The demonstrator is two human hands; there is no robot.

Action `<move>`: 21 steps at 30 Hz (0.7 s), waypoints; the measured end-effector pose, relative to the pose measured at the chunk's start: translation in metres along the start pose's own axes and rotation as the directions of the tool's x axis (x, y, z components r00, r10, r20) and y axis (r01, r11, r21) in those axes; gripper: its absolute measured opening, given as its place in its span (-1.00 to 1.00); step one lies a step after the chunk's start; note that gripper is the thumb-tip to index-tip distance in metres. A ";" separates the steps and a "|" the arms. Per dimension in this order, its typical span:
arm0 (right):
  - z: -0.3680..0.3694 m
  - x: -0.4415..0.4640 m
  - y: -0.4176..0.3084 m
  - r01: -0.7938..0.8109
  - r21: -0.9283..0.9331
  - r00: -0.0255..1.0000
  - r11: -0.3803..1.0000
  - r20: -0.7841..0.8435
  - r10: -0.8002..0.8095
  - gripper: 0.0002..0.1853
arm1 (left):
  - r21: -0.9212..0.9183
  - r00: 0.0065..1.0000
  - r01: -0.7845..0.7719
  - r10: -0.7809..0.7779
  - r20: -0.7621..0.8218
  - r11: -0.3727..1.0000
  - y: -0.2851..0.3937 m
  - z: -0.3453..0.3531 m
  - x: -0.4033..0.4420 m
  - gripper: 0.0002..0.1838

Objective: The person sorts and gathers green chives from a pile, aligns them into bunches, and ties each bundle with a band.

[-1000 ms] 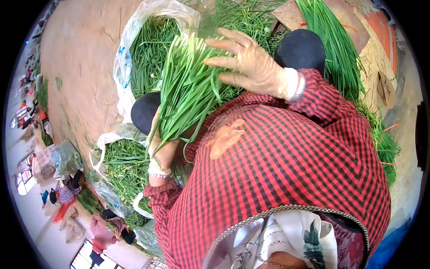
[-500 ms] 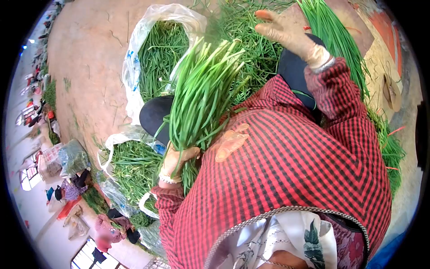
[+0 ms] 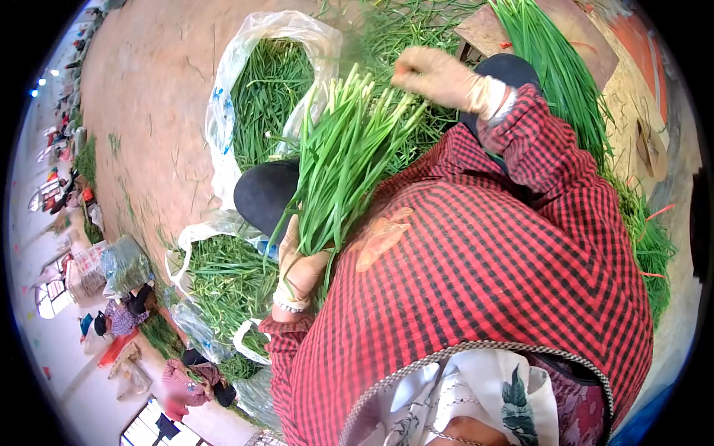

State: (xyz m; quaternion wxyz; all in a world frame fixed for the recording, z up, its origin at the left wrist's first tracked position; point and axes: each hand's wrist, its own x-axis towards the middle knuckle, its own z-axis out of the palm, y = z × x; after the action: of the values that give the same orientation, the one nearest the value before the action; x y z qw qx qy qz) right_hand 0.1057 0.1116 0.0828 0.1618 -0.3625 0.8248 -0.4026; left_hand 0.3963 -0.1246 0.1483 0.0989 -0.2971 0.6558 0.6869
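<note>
A bundle of long green stalks (image 3: 346,160) fans upward over the lap, its pale cut ends toward the top. My left hand (image 3: 301,269), in a pale glove, is wrapped round the lower, leafy part of it. Just right of the pale ends is my right hand (image 3: 435,76), also gloved, with its fingers curled together; whether anything thin is between the fingertips is too small to make out. A dark knee (image 3: 266,195) is beside the bundle.
An open plastic bag (image 3: 222,111) of greens stands at the upper left, another bag (image 3: 181,256) below it. Loose greens (image 3: 439,119) lie behind the right hand. Long stalks (image 3: 550,67) rest on a board (image 3: 478,31). Other people sit far left.
My right hand went from spread beside the pale ends, out to the upper right, then back toward them with fingers curled. The bundle swung more upright and its ends spread to the right.
</note>
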 end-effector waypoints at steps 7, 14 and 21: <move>-0.037 0.003 -0.016 0.097 -0.347 0.947 0.933 -0.257 -0.193 -0.47 | 0.000 1.000 0.004 -0.004 0.025 1.000 0.005 0.001 0.004 -0.23; -0.026 0.012 -0.034 0.017 0.264 0.974 0.964 -0.222 0.044 -0.53 | -0.214 0.985 0.170 -0.174 -0.002 0.962 0.023 -0.005 0.006 -0.57; 0.002 -0.016 -0.005 -0.228 0.455 0.973 0.861 0.085 0.213 -0.73 | -0.391 0.952 0.305 -0.276 0.131 0.868 0.001 -0.022 0.006 -0.65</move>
State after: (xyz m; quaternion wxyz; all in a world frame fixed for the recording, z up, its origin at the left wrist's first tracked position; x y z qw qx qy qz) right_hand 0.1200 0.1198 0.0847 0.3012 -0.2231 0.7386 -0.5603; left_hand 0.3973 -0.1477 0.1473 0.1601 -0.3819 0.4423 0.7955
